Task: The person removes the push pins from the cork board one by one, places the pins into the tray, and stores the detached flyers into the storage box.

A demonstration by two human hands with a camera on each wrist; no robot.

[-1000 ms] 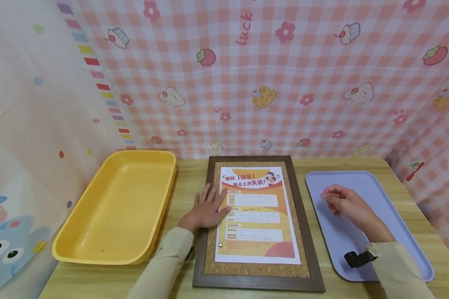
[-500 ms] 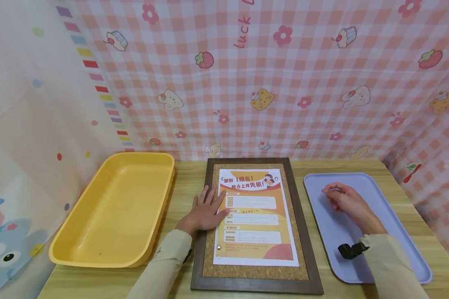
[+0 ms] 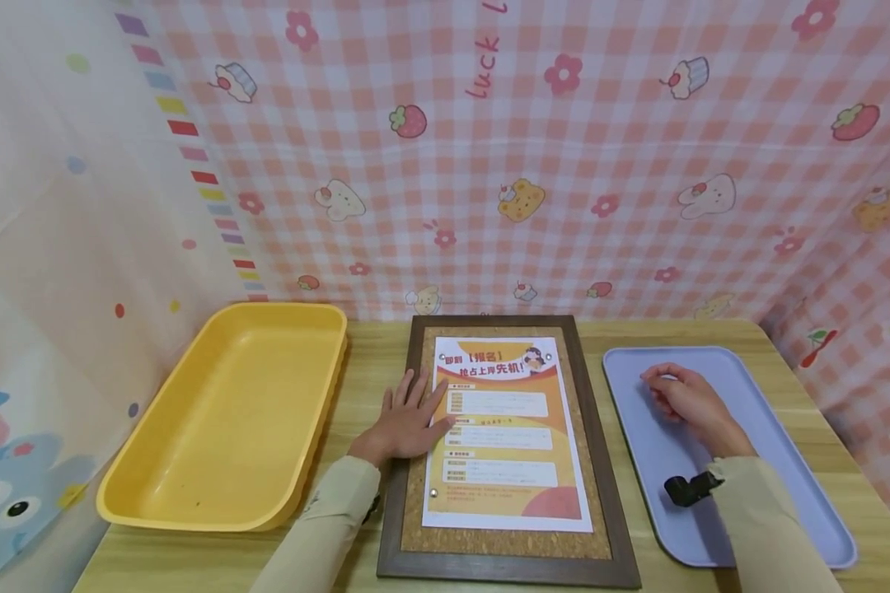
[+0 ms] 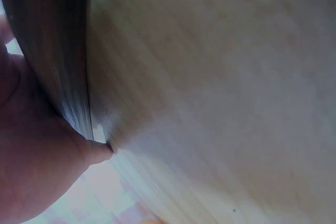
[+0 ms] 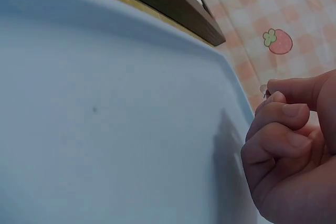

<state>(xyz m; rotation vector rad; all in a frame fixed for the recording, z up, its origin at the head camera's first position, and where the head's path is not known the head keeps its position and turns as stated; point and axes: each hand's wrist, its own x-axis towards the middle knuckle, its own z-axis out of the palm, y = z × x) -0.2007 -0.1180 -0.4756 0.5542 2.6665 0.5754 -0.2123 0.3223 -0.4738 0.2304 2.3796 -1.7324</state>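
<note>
A framed cork board [image 3: 504,543] lies on the table with an orange and white printed poster [image 3: 498,469] on it. Round silver thumbtacks [image 3: 433,492] sit at the poster's two top corners and lower left. My left hand [image 3: 408,424] rests with spread fingers across the frame's left side and the poster's edge. Over the lilac tray [image 3: 727,362] is my right hand [image 3: 690,403], its fingers curled. Between thumb and forefinger it pinches a tiny thumbtack-like thing [image 5: 268,94], mostly hidden by the fingertips.
A deep yellow bin [image 3: 230,412] stands left of the board on the wooden table [image 3: 374,354]. Behind the table hangs a pink checked cloth [image 3: 445,165]. A small black camera [image 3: 686,492] is strapped to the right wrist.
My right wrist has shifted slightly left and away from me; its fingers keep their pinch. The left hand stays put on the board. The head view has tilted a little.
</note>
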